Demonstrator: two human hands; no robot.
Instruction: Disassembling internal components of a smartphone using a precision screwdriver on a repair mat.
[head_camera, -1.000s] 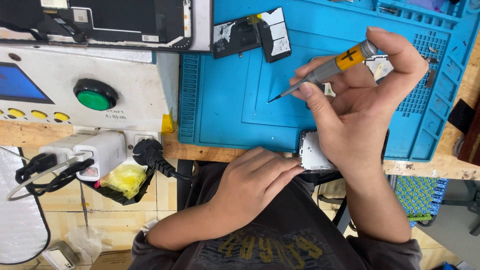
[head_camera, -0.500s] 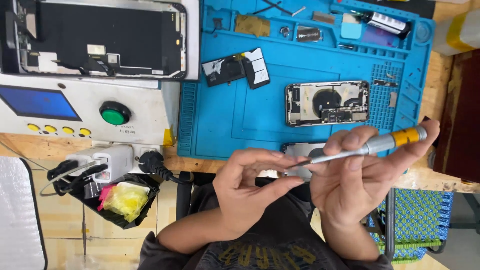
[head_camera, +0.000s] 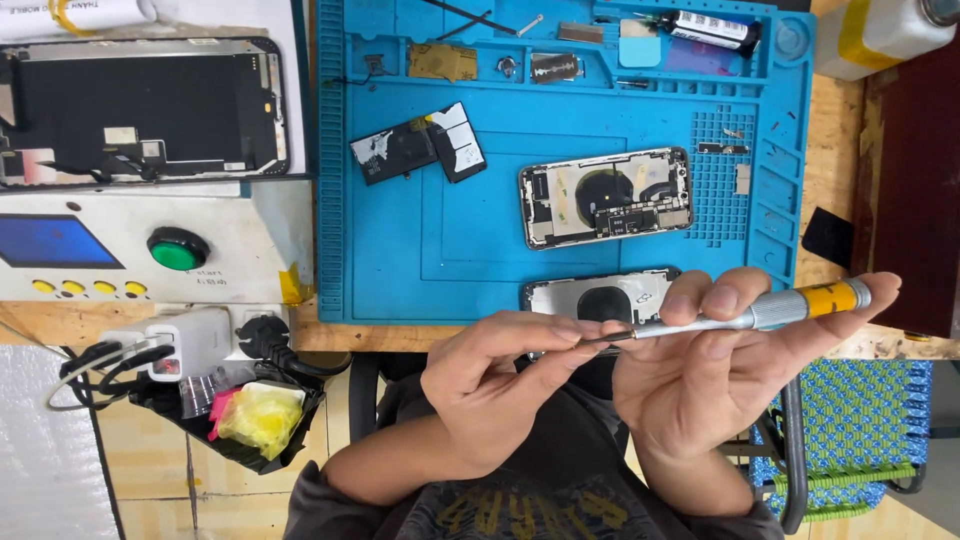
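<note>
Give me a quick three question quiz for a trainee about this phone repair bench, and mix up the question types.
1. True or false: the right hand holds the screwdriver by its shaft.
2. Multiple choice: the left hand has its fingertips at A) the screwdriver's tip, B) the green button, C) the opened phone.
3. Fill in: the opened phone lies on the ____ work mat.

Key: 1 true. 2 A. 3 blue.
</note>
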